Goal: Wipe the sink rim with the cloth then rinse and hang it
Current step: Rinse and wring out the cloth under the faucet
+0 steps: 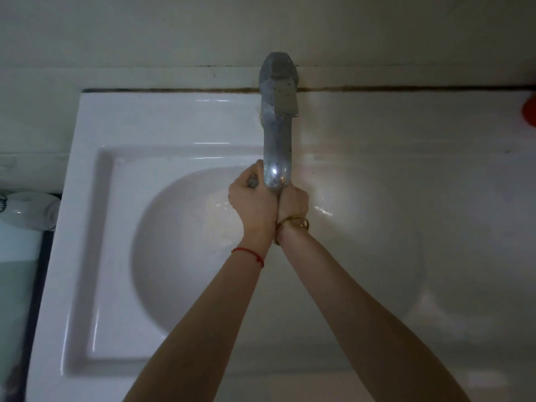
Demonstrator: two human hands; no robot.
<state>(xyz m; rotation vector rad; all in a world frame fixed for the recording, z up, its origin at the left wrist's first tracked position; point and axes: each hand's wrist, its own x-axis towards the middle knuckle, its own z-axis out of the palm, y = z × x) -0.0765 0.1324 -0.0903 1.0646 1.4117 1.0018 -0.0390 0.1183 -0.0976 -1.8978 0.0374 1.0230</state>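
Both my hands are clenched side by side under the spout of the grey metal faucet point(277, 134), over the white basin. My left hand point(252, 207), with a red thread at the wrist, grips a small grey cloth point(253, 181); only a bit of it shows between the fingers. My right hand point(293, 203), with a gold bangle, is a fist pressed against the left, apparently on the same cloth, which is hidden there. The white sink rim point(95, 198) runs round the basin. Wet ripples show in the bowl below my hands.
A pale wall stands right behind the faucet, with a dark grout line along the sink's back edge. A red object point(529, 111) shows at the far right edge. A white rounded object point(29, 210) lies on a glass shelf left of the sink.
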